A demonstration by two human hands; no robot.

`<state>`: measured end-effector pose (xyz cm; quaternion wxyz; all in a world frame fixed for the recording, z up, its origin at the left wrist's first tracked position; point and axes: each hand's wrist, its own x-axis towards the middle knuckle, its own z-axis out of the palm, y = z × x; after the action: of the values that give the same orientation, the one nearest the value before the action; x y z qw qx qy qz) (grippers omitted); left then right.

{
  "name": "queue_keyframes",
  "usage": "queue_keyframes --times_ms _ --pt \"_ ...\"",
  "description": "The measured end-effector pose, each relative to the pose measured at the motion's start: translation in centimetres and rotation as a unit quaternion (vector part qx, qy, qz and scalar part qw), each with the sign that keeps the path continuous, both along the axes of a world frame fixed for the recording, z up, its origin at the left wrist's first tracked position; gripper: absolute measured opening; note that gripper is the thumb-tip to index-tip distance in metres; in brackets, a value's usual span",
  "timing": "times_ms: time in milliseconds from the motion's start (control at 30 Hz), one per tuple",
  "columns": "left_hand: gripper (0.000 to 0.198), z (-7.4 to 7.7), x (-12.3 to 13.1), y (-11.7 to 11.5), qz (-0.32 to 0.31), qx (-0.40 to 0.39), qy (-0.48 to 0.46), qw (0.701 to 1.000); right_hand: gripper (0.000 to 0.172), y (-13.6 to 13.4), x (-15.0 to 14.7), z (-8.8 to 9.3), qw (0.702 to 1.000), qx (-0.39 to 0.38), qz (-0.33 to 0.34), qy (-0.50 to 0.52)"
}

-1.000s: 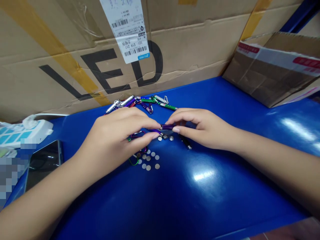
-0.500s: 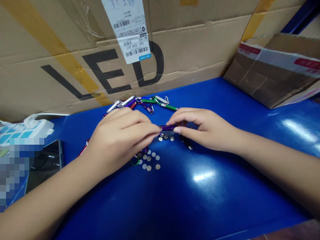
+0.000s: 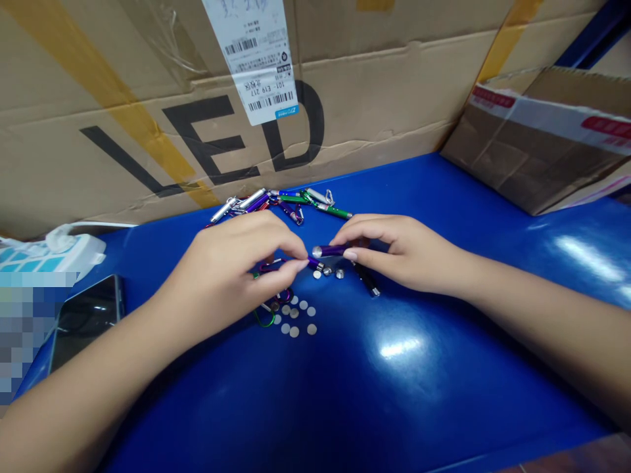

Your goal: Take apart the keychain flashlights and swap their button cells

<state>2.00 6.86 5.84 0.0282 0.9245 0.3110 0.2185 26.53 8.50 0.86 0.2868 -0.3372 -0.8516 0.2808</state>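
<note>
My right hand [image 3: 394,249] pinches a purple metal flashlight tube [image 3: 331,251] between thumb and fingers, its bright silver end facing left. Just left of it, my left hand [image 3: 251,266] has thumb and forefinger closed together; anything between the tips is too small to make out. Beside those tips shows a second purple tube [image 3: 314,263] with a metal end, partly hidden. Small silver caps [image 3: 339,273] sit below the held tube, and a black flashlight [image 3: 367,281] lies under my right hand. Several button cells [image 3: 294,313] are spread near a green carabiner [image 3: 266,318].
Several coloured keychain flashlights [image 3: 256,200] are heaped by the large cardboard box [image 3: 369,118] at the back. An open carton [image 3: 527,144] stands at right on the blue table [image 3: 345,407]. At left are a phone [image 3: 89,322] and a white power strip [image 3: 89,253].
My left hand has drawn back slightly left from the purple tube's end, uncovering its silver end. The right hand keeps its hold almost in place.
</note>
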Motion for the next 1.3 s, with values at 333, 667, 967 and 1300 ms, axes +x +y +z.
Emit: queue_keyframes --times_ms 333,667,967,1300 --pt "0.014 -1.8 0.2 0.8 -0.035 -0.225 0.204 0.952 0.019 0.0 0.0 -0.2 1.0 0.001 0.012 -0.023" --pt "0.014 -1.8 1.2 1.1 -0.012 -0.217 0.287 0.933 0.019 -0.2 -0.2 0.0 0.999 0.01 0.02 -0.04" --pt "0.014 -1.6 1.9 0.9 -0.003 -0.21 0.309 0.928 0.019 -0.2 -0.3 -0.2 0.998 0.009 0.023 -0.049" --pt "0.011 -1.6 1.0 1.2 0.001 -0.248 0.205 0.947 0.019 0.0 0.0 -0.2 0.998 0.016 0.01 -0.056"
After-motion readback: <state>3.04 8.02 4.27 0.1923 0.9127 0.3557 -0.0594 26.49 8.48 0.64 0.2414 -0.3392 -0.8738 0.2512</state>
